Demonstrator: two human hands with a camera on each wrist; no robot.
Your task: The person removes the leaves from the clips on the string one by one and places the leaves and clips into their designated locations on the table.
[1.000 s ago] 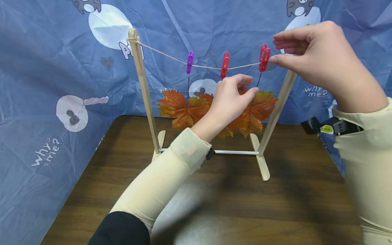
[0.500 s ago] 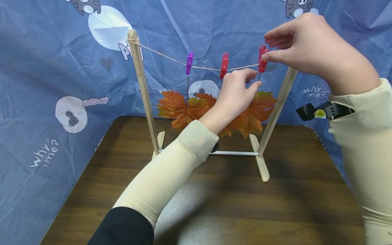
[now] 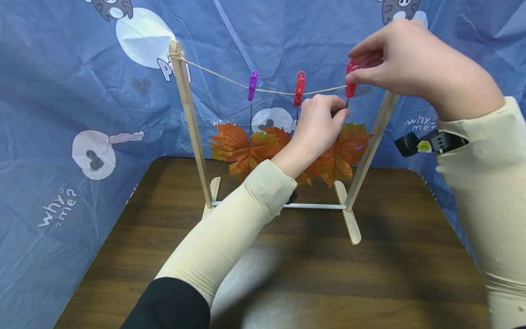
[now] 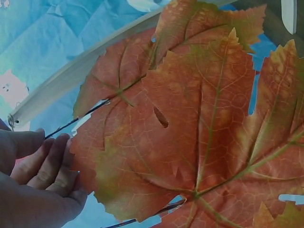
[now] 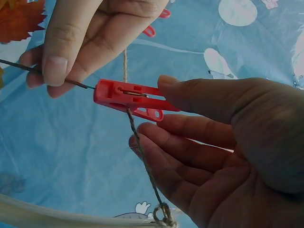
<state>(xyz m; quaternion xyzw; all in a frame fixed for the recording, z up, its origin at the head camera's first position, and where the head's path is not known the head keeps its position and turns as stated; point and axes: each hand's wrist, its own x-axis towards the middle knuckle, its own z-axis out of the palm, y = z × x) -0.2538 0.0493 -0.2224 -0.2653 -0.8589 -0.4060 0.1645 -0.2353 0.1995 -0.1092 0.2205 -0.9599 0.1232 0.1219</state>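
Note:
My left hand [image 3: 316,119] pinches the dark stem [image 5: 19,65] of an orange artificial maple leaf [image 3: 339,157] between thumb and fingers. At the stem's tip sits a red clothespin [image 5: 111,92], clipped at the right part of a string [image 3: 222,76]. My right hand [image 3: 415,64] holds this clothespin by its handle ends, thumb on one side and fingers on the other. Further left along the string hang a second red clothespin [image 3: 300,89] and a purple clothespin [image 3: 252,86]. Below the purple one another maple leaf [image 3: 242,146] hangs by its stem. My left forearm hides part of the leaves.
The string is tied to a wooden frame [image 3: 186,119] with flat feet and a white crossbar [image 3: 316,206]. It stands on a brown wooden table [image 3: 370,283]. A blue printed cloth [image 3: 102,82] hangs behind and to the left.
My right hand has moved left onto the right red clothespin and now grips it. My left hand has risen slightly to the right, its fingertips closing on the stem just below.

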